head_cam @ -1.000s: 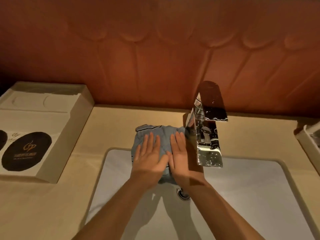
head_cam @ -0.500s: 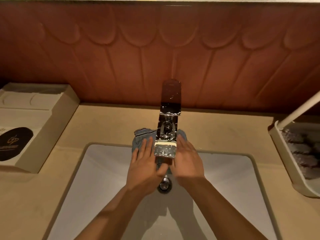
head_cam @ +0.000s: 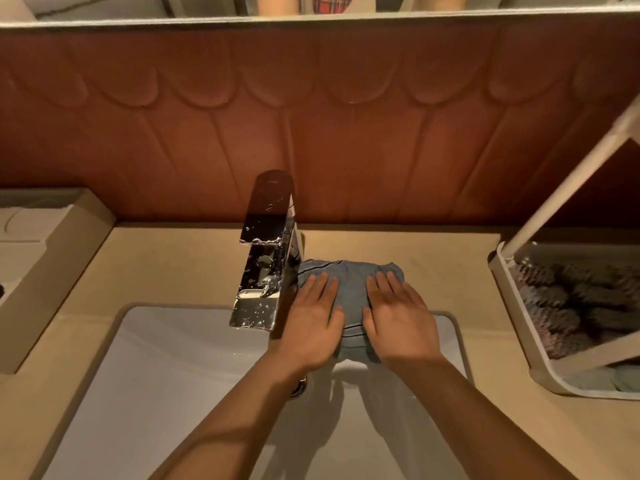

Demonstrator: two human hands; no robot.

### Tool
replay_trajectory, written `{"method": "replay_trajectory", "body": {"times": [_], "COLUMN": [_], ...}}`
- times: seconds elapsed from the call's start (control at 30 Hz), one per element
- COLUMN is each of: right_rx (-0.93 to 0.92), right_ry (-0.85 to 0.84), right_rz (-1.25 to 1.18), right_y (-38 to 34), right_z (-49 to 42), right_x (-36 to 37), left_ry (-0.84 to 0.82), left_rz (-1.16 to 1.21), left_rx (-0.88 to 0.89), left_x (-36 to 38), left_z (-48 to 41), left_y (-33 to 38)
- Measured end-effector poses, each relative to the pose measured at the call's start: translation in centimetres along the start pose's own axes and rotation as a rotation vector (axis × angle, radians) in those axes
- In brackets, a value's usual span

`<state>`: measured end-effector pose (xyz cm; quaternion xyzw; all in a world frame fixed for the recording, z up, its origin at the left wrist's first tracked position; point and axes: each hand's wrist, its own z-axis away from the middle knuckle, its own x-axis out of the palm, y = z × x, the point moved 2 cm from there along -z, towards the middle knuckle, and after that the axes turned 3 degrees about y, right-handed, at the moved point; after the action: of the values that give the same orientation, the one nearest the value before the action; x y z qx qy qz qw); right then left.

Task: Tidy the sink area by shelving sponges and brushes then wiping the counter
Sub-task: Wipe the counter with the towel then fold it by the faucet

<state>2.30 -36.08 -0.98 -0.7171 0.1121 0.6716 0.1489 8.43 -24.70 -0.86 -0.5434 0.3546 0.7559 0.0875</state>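
A blue-grey striped cloth (head_cam: 353,282) lies on the beige counter (head_cam: 180,268) behind the white sink (head_cam: 166,375), just right of the chrome faucet (head_cam: 266,258). My left hand (head_cam: 311,323) presses flat on the cloth's left part, fingers straight, right beside the faucet. On the cloth's right part my right hand (head_cam: 398,317) presses flat too. The cloth's near edge hangs over the sink rim between my wrists.
A white shelf rack (head_cam: 512,299) stands at the right on the counter; its lower tray holds several grey-purple scrubbing pads (head_cam: 568,306). A beige box (head_cam: 52,258) sits at the left. The red-brown panelled wall rises behind, with a mirror edge above.
Both hands have slid the cloth rightward along the counter, from left of the faucet, past its base, to its right side. The view has shifted right, showing more of the rack.
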Motion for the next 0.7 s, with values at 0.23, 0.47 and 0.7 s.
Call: {"method": "replay_trajectory", "body": {"times": [0.23, 0.47, 0.7], "right_rx": [0.046, 0.047, 0.177], "right_ry": [-0.3, -0.376, -0.047], "right_rz": [0.037, 0.059, -0.129], "right_y": [0.6, 1.9, 1.7], "right_z": [-4.6, -9.3, -9.0], "right_x": [-0.8, -1.0, 1.4], "left_ry": [-0.04, 0.062, 0.188], "left_rz": [-0.177, -0.209, -0.218], "left_rx": [-0.041, -0.013, -0.015], "left_x": [-0.1, 1.0, 1.3], "left_z": [-4.3, -8.2, -9.1], "left_y": [1.3, 1.6, 1.5]}}
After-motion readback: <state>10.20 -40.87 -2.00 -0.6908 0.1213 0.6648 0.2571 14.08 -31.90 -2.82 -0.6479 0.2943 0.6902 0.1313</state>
